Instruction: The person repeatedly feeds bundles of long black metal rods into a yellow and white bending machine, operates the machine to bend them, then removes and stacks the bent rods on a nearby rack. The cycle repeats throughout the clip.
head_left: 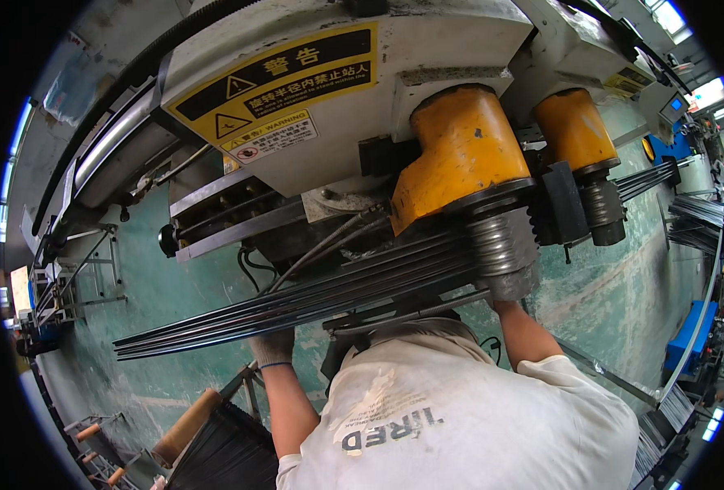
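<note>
A bundle of long, thin black metal strips or tubes stretches from the far left in to a ribbed metal die under an orange machine head. My left hand, in a pale knit glove with a blue cuff, is closed at the bundle's near edge, its fingers hidden by the strips. Bare-skinned, my right forearm reaches in beneath the ribbed die. The die covers my right hand, so its fingers and anything in them cannot be seen.
A second orange head stands to the right. The large pale machine body, with a yellow and black warning label, overhangs the work. Dark hoses hang behind the bundle. A stand with a tan roller is at lower left, a blue box at right.
</note>
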### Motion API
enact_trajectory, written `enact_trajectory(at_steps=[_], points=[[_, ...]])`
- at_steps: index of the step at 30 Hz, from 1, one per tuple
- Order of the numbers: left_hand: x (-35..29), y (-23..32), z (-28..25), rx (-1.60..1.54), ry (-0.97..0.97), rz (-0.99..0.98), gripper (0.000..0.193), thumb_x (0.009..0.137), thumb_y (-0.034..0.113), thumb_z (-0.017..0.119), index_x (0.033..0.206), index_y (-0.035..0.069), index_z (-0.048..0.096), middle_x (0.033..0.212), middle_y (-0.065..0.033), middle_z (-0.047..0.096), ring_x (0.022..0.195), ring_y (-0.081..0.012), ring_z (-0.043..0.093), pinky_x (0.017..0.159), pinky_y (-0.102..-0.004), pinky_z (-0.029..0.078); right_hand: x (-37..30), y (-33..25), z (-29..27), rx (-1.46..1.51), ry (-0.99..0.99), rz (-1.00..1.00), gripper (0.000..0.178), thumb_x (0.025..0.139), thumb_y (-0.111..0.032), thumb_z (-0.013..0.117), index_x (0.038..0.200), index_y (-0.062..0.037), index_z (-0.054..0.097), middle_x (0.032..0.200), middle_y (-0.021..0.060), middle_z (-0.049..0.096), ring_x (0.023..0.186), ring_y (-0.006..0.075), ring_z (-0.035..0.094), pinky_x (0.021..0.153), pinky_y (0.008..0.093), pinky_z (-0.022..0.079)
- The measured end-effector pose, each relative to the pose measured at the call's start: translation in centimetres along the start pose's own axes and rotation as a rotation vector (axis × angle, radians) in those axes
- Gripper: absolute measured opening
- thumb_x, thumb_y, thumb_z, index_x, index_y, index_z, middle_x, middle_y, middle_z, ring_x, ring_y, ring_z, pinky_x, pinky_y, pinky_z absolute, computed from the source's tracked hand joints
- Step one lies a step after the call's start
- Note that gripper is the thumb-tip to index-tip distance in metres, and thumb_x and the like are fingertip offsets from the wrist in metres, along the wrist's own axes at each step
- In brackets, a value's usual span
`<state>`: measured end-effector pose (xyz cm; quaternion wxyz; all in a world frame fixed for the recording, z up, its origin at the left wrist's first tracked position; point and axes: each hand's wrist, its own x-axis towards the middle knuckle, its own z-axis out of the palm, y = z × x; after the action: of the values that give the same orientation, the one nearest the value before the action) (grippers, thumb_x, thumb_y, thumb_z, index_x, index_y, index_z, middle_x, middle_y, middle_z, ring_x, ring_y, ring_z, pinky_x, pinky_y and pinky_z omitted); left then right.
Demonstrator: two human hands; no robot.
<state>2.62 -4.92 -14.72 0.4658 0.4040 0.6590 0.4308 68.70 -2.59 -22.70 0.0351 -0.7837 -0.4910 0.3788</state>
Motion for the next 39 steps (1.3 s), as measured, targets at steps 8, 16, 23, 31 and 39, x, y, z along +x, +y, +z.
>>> enact_trajectory(at_steps=[8,16,23,31,39], points=[[0.8,5.4,0.9,-0.416,-0.101,-0.03,0.044,0.113,0.042,0.062,0.14,0.009,0.071,0.143,-0.0101,0.073,0.136,-0.0302,0.065,0.122,-0.0475,0.048,-0.4,2.4,1.3,0.138,0.223,0.04,0.038,0.105,-0.037,0.074,0.116,-0.0019,0.084,0.107,0.0126,0.083,0.097,0.0261,0.075,0.089,0.0429,0.057],[-0.2,12.7,2.7,-0.903,-0.292,-0.074,0.049,0.114,0.042,0.056,0.149,0.009,0.068,0.151,-0.008,0.071,0.146,-0.0301,0.06,0.127,-0.0455,0.045,-10.7,-0.6,5.1,0.731,0.229,0.241,0.029,0.106,-0.029,0.076,0.114,-0.0011,0.081,0.098,0.0061,0.079,0.08,0.0144,0.066,0.071,0.034,0.052],[-2.7,14.3,-0.8,-1.159,-0.282,-0.063,0.049,0.103,0.029,0.058,0.143,0.004,0.073,0.144,-0.0215,0.073,0.141,-0.0472,0.062,0.127,-0.0644,0.042,-16.5,-9.3,-3.9,1.023,0.555,0.003,0.04,0.107,-0.028,0.074,0.131,0.0047,0.075,0.114,0.0096,0.08,0.1,0.0204,0.072,0.091,0.0365,0.058],[-4.6,19.0,-2.9,-1.151,-0.332,0.166,0.057,0.111,0.03,0.063,0.158,-0.002,0.058,0.16,-0.0259,0.062,0.148,-0.0432,0.058,0.13,-0.0608,0.042,-16.5,-18.9,-13.7,1.534,0.836,-0.238,0.052,0.111,-0.029,0.073,0.152,0.0012,0.066,0.145,0.01,0.072,0.127,0.0226,0.066,0.113,0.0371,0.05],[-3.9,21.7,-1.9,-0.968,0.155,0.004,0.054,0.114,0.039,0.064,0.15,-0.002,0.067,0.153,-0.023,0.068,0.137,-0.0375,0.068,0.123,-0.0498,0.049,-14.5,-22.2,-17.8,1.774,0.671,-0.222,0.043,0.112,-0.036,0.07,0.14,-0.0046,0.073,0.126,0.0074,0.076,0.109,0.0218,0.069,0.094,0.04,0.057]])
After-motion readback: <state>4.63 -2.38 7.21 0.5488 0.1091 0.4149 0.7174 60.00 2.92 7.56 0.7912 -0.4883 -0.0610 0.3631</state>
